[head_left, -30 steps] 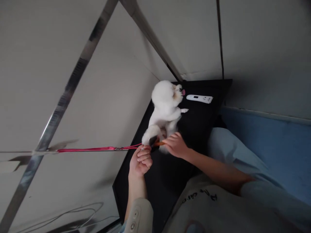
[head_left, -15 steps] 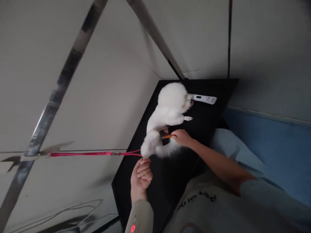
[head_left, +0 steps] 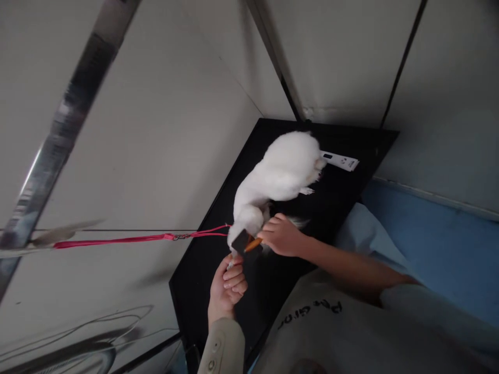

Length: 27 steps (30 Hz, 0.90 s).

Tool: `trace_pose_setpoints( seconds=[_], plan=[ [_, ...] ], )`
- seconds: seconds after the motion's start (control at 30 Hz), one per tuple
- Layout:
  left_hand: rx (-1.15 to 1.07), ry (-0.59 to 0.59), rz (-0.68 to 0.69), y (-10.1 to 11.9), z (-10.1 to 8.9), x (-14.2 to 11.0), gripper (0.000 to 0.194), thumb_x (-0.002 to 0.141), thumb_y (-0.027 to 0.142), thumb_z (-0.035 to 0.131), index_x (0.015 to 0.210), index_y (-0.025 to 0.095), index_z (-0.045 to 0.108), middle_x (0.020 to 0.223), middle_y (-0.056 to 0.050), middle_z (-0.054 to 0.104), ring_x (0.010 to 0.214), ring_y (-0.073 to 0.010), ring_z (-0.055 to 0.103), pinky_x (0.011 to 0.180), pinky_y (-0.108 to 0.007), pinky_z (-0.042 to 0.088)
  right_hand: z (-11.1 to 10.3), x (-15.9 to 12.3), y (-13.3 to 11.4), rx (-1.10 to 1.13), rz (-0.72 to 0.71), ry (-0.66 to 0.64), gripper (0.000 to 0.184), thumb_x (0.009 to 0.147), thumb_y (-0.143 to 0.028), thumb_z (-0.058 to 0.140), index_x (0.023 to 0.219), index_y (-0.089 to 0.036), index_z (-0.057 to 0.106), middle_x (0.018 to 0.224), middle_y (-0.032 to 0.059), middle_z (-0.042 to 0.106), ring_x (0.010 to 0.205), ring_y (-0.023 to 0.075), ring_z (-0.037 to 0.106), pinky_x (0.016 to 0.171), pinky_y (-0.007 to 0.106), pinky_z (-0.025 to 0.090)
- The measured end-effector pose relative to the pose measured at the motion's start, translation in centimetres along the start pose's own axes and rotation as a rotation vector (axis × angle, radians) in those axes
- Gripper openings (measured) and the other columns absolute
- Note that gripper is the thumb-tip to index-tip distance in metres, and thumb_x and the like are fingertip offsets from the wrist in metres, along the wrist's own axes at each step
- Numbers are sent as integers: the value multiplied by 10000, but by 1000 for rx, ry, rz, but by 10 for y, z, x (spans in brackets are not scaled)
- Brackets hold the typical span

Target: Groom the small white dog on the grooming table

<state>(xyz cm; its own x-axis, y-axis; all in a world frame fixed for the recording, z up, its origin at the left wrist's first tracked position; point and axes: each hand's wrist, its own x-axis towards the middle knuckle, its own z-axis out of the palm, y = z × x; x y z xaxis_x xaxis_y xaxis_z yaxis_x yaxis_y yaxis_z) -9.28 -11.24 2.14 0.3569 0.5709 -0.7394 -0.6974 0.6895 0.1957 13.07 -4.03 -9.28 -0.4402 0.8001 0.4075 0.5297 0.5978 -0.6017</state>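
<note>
A white fluffy dog (head_left: 268,176) lies along the black table (head_left: 257,306), with its coat clipped short over the body. My right hand (head_left: 284,236) is closed round the orange handle of a slicker brush (head_left: 242,241). The dark brush head rests against or just over the fur of the leg, close to my other hand. My left hand (head_left: 229,283) pinches the end of that leg in a closed grip; the paw itself is mostly hidden by my fingers.
White pet clippers (head_left: 341,161) lie on the table beside the dog's far end. A pink leash (head_left: 117,240) runs taut from a metal pole (head_left: 62,124) to a loop at the dog. Walls stand close behind the table; cables (head_left: 128,317) hang near the lower left.
My right hand has moved the brush from beside the fluffy tail fur to the leg near my left hand. My left hand keeps its hold. The camera view has shifted slightly.
</note>
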Motion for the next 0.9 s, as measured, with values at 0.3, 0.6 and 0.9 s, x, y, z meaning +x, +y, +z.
trace_pose_setpoints(
  seconds=[0.3,0.6,0.9],
  plan=[
    [407,23,-43,4,-5,9,336,806,379,663,719,185,402,431,147,159,330,-16,52,341,-138,184,-27,6,-8,-50,6,-117,187,910,-259,499,851,-216,671,791,47,643,802,187,460,792,364,230],
    [521,-33,11,1,-55,17,396,789,460,677,704,185,406,434,137,141,342,-15,38,349,-134,188,1,0,4,8,68,-138,162,908,-266,527,933,-228,683,891,46,665,878,191,518,822,344,266],
    [378,-32,80,7,-119,10,402,809,386,675,642,178,375,432,130,69,354,-16,-5,350,-118,196,34,4,44,134,180,-215,169,908,-237,536,948,-199,696,902,48,671,882,165,584,788,275,343]
  ],
)
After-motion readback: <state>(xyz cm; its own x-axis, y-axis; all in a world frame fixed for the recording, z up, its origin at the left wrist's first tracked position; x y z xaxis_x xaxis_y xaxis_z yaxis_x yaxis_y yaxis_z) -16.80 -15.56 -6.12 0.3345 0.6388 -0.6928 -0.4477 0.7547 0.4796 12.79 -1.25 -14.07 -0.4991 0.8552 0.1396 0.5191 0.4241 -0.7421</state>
